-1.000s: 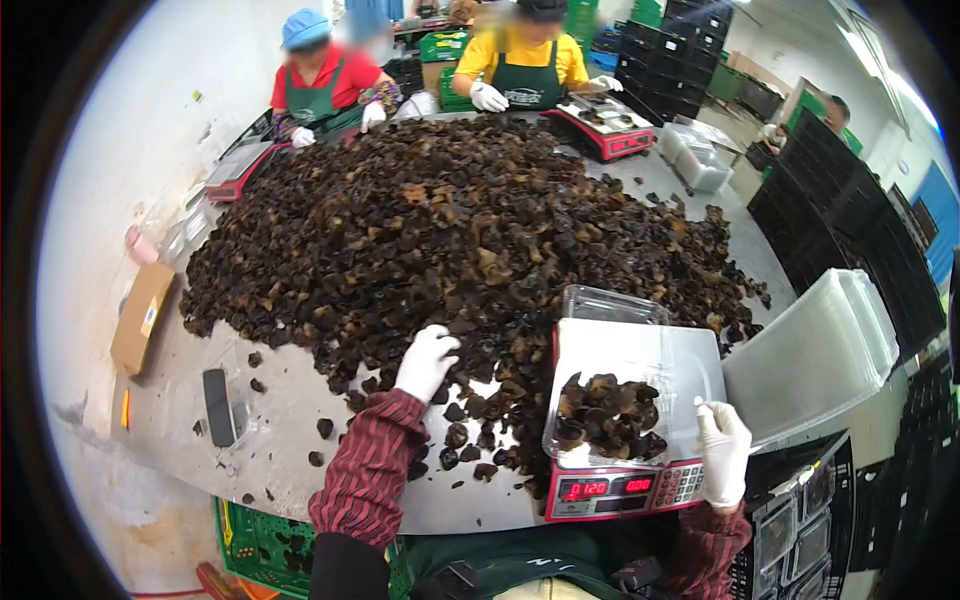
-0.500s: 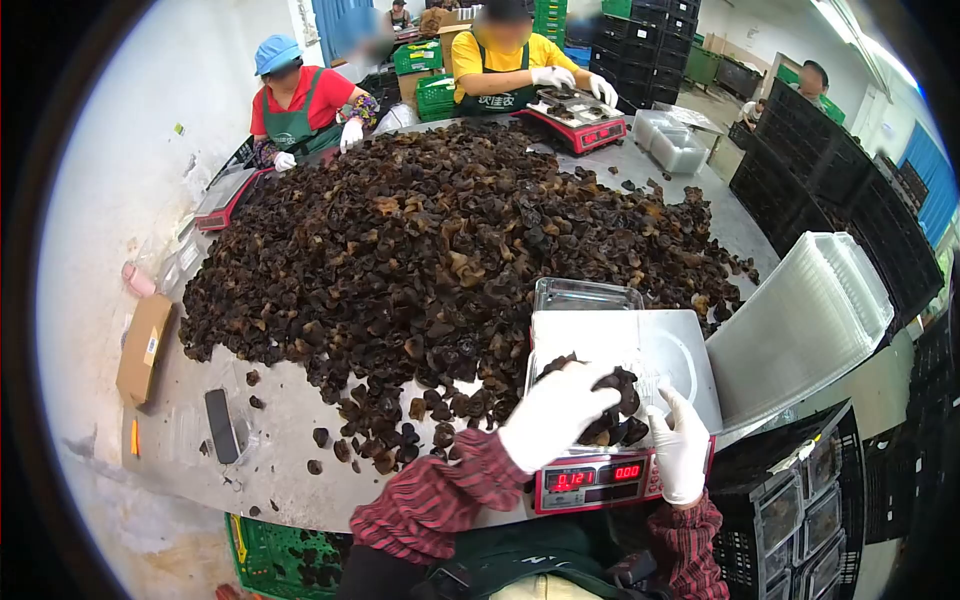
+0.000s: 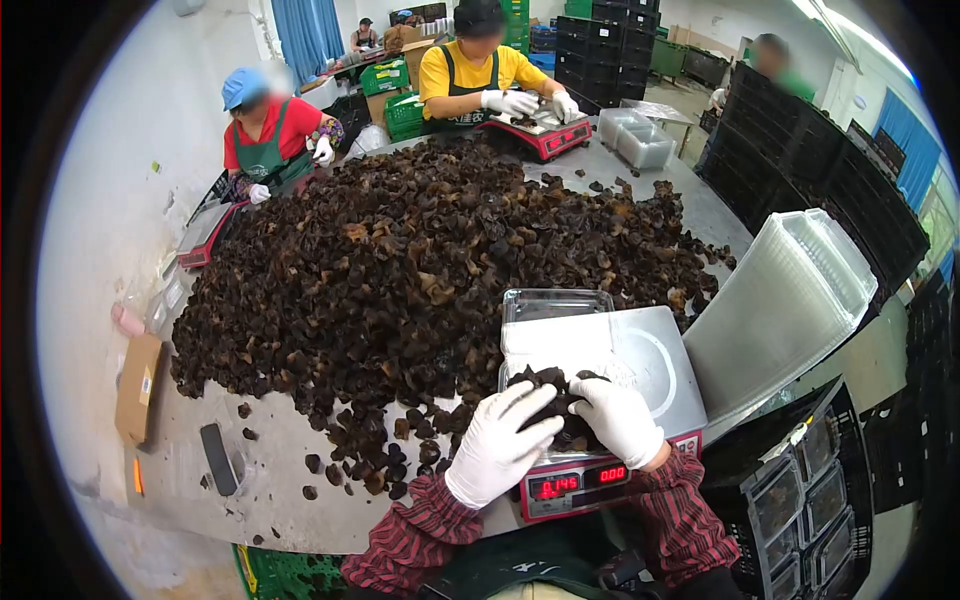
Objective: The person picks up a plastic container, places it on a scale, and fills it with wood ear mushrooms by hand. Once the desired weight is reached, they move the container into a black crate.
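Note:
Dark brown wood ear mushrooms (image 3: 545, 378) fill a clear plastic box on a red and silver scale (image 3: 655, 350). The box's clear lid (image 3: 557, 303) lies folded back towards the heap. Over the left side of the box, my white-gloved left hand (image 3: 503, 445) rests on the mushrooms with its fingers spread. My right hand (image 3: 618, 420), also gloved, reaches in from the other side, its bent fingers closed on mushrooms at the box's right edge. Red digits on the scale's display (image 3: 555, 487) read about 0.145. The box's bottom is hidden by my hands.
A big heap of wood ear mushrooms (image 3: 380, 260) covers the table's middle. Stacked clear boxes (image 3: 775, 310) lean right of the scale, above a black crate (image 3: 805, 490) of filled boxes. A phone (image 3: 218, 459) lies at left. Two co-workers (image 3: 270, 135) stand across the table.
My left hand has moved from above the box down onto the mushrooms and spread its fingers. My right hand has moved left onto the box. The reading rose from 0.121 to 0.145.

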Demonstrator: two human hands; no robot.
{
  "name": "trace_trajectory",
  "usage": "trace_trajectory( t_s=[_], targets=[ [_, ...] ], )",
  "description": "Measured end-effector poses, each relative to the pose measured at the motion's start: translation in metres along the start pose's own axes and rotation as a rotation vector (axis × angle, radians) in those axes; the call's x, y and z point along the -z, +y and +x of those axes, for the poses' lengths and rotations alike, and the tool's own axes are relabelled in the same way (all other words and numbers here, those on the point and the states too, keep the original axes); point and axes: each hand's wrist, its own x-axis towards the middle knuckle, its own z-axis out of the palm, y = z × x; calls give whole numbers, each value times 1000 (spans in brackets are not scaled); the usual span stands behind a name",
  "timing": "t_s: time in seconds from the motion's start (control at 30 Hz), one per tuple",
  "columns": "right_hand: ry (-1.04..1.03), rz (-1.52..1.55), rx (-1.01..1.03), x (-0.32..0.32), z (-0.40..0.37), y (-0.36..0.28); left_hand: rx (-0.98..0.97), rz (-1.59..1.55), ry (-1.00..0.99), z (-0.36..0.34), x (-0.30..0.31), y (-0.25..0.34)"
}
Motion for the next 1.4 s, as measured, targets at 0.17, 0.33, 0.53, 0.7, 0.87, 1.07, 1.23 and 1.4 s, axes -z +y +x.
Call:
trace_trajectory(
  t_s=[0.17, 0.33, 0.53, 0.7, 0.87, 1.07, 1.23, 1.4],
  targets=[
    [432, 71, 68, -1, -7, 4, 12, -48, -52, -1, -23, -14],
    [160, 370, -249, 27, -33, -49, 279, -621, 206, -5, 0, 16],
    [187, 594, -222, 22, -44, -89, 837, -1626, 94, -89, 27, 1],
    [623, 631, -504, 27, -49, -36, 1175, -513, -152, -233, 124, -27],
    [740, 631, -553, 23, -61, -6, 1077, 463, -159, -292, 149, -36],
    [657, 513, -529, 13, -64, -4, 754, 256, 7, -192, 95, -110],
    [626, 472, -565, 15, -73, 1, 671, 171, -157, -167, 61, -183],
    [613, 494, -580, 13, -78, 7, 700, 122, 143, -169, 55, -193]
  ],
)
